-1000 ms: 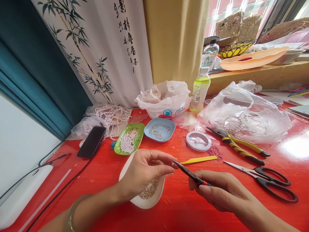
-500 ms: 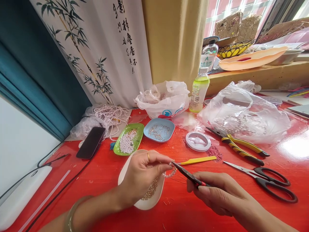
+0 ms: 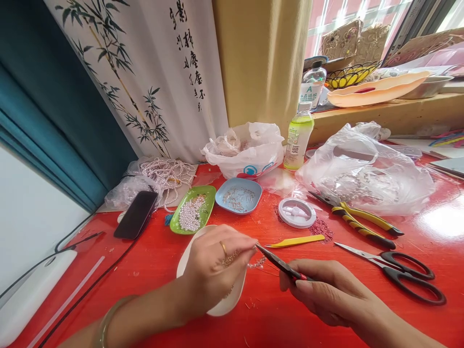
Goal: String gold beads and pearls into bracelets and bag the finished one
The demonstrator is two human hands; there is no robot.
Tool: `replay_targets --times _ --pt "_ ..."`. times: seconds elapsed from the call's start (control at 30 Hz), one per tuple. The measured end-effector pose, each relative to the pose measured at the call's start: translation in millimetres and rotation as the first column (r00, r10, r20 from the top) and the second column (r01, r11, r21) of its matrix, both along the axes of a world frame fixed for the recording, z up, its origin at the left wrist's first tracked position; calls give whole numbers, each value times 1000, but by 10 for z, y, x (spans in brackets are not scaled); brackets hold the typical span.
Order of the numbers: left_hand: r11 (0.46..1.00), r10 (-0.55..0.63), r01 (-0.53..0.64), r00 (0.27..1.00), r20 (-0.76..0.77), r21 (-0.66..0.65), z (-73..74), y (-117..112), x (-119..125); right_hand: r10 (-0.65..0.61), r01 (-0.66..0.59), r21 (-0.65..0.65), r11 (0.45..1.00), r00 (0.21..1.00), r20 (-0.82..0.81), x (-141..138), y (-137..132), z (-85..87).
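Observation:
My left hand [image 3: 213,270] is pinched shut on a short strand of small pearl beads [image 3: 256,263], held over a white dish [image 3: 224,304] of gold beads. My right hand [image 3: 326,292] is closed round the red-and-black handles of thin pliers [image 3: 277,263], whose tip meets the beads at my left fingertips. A ring shows on my left hand and a bangle on that wrist.
On the red table [image 3: 152,270] lie a green tray of pearls [image 3: 192,210], a blue dish of pins [image 3: 238,195], a white spool [image 3: 297,212], a yellow tool [image 3: 295,240], yellow pliers [image 3: 358,223], black scissors [image 3: 398,270], a phone [image 3: 136,214], plastic bags and a bottle [image 3: 297,137].
My left hand has turned and dropped slightly over the white dish; the bead strand now hangs below the plier tip. My right hand has barely shifted.

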State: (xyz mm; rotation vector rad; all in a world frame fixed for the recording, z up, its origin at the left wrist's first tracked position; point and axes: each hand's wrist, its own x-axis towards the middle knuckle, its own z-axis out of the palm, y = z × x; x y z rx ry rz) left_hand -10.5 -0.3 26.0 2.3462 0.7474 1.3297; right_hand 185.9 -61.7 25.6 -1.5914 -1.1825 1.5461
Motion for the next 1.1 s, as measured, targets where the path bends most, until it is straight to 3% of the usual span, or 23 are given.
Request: replay_targets --times 0.1,0.17,0.23,0.33,0.6,0.73,0.93,1.1 --pt "991 -7 15 998 -58 131 14 4 -13 4 -4 -1 1000 1000 4 0 3 -4" --pt "989 -1 11 998 -65 150 31 -4 -13 1 -1 5 1000 1000 24 -3 3 0" --pt "998 24 -19 997 -75 65 51 -19 -5 -6 4 26 1000 998 60 -8 3 12" --pt "983 76 -87 994 -75 -162 75 -46 16 -12 3 83 997 993 114 -14 -2 38" --pt "799 162 -120 987 19 -589 106 -98 66 -44 7 233 973 987 153 -3 -27 15" --pt "731 184 -93 981 64 -676 114 -116 78 -50 -11 317 949 982 184 -17 -29 22" --pt "601 244 -7 954 176 -799 79 -140 108 -6 -191 512 837 934 357 -72 -13 78" --pt "509 250 105 932 263 -854 102 -132 118 -20 -234 580 780 917 397 -53 5 48"
